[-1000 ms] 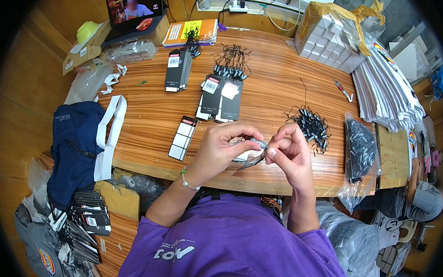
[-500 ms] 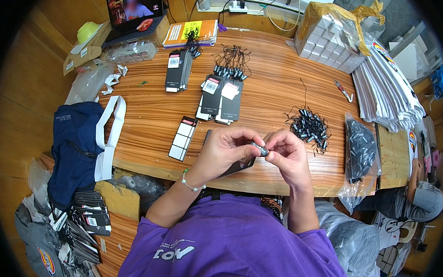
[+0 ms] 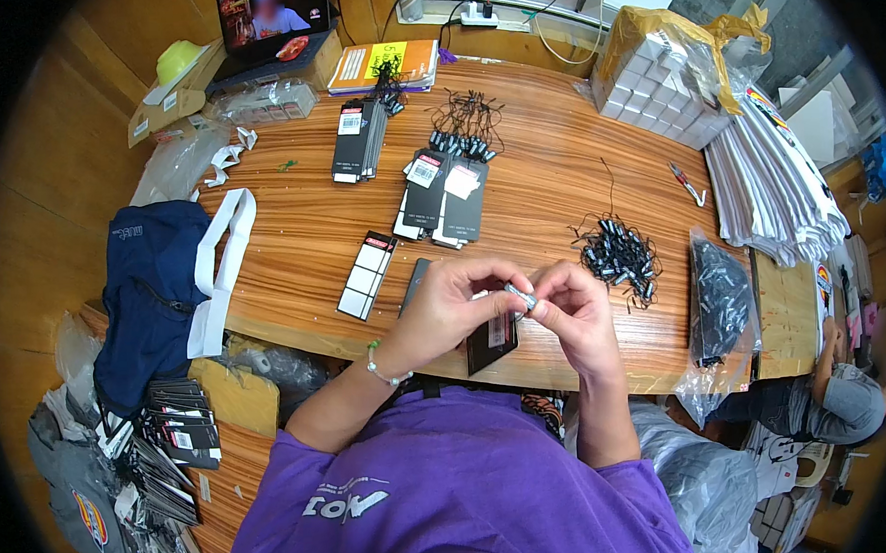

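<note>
At the table's near edge, my left hand (image 3: 443, 312) and my right hand (image 3: 577, 310) meet, fingertips pinched on a small dark, silvery tag seal (image 3: 521, 295). Below them is a black hang tag (image 3: 493, 344) with a label on its face; my left fingers partly cover it, and its string cannot be made out. To the left of my left hand lies a black tag with white panels (image 3: 366, 277). Beyond it are stacks of black hang tags (image 3: 459, 204) with corded seals (image 3: 463, 143) at their far end. Right of my right hand is a tangled pile of black string seals (image 3: 618, 259).
A clear bag of black seals (image 3: 720, 297) lies at the right edge, near red-handled snips (image 3: 689, 183). Folded white garments (image 3: 773, 174) and wrapped small boxes (image 3: 658, 85) stand far right. A navy garment (image 3: 153, 292) hangs over the left edge. Another person (image 3: 850, 395) sits at right.
The seal has turned between my fingertips and shows a lighter side. The hang tag below has swung, and its labelled face is now more visible. My hands stay nearly in place.
</note>
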The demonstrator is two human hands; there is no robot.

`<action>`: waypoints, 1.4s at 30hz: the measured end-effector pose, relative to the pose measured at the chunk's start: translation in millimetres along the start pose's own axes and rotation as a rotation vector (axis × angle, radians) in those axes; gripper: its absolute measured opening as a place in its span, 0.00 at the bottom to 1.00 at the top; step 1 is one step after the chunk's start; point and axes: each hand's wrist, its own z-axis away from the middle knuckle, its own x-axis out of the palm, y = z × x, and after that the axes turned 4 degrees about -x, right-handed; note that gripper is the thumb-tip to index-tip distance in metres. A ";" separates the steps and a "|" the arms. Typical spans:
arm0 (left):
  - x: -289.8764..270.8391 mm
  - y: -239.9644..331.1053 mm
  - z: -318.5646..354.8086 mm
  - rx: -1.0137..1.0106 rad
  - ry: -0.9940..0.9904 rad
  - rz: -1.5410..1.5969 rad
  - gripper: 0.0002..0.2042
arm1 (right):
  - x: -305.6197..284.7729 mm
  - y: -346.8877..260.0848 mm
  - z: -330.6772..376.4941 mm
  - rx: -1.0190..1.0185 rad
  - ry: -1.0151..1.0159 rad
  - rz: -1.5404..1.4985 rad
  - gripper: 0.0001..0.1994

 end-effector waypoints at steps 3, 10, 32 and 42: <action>-4.6 11.3 -5.0 0.100 0.085 -0.261 0.09 | 8.5 -2.4 -4.8 0.048 0.048 0.100 0.07; -3.9 0.1 -18.2 0.525 0.399 -0.839 0.21 | 0.0 12.5 -15.6 0.117 0.017 -0.201 0.13; -43.4 -25.3 -40.9 -0.059 0.087 -0.158 0.19 | -42.9 2.5 -115.7 -0.116 0.095 -0.355 0.09; -110.9 -48.3 -108.9 -0.050 0.234 -0.451 0.16 | -80.1 -2.1 -257.3 -0.029 0.384 -0.003 0.07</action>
